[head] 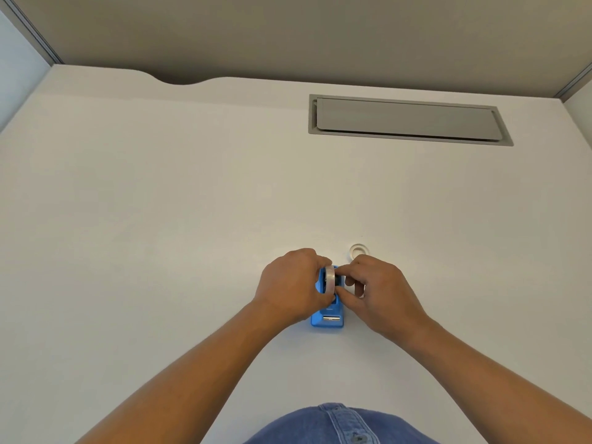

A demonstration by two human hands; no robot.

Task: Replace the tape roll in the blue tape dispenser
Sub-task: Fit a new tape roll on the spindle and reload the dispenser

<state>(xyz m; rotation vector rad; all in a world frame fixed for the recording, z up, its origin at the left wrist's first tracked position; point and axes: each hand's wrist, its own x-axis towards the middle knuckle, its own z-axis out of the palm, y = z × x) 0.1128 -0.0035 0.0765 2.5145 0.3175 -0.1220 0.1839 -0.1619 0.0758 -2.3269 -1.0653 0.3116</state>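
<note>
A blue tape dispenser [327,315] sits on the white desk [160,219], a bit nearer the front edge than the back edge and a little right of the middle. Its cutting end points toward the person, and a small shiny strip shows there.

A clear tape roll [329,279] stands on its edge in the top of the dispenser, sticking up above the blue body. The left hand [293,283] curls around the left side of the dispenser and roll, with its fingers touching the roll. The right hand [381,291] comes in from the right side, and its thumb and first finger pinch the roll near its middle (both hands hold the same roll). How deep the roll sits in the dispenser is hidden by the fingers.

A second small ring [358,250], pale and see-through, lies flat on the desk just behind the right hand, toward the back edge. It may be another tape roll or an empty core; it is too small to tell.

Far back on the right side of the desk there is a long grey flap [407,118] set into the top. A blue denim shirt [336,424] shows at the front edge.
</note>
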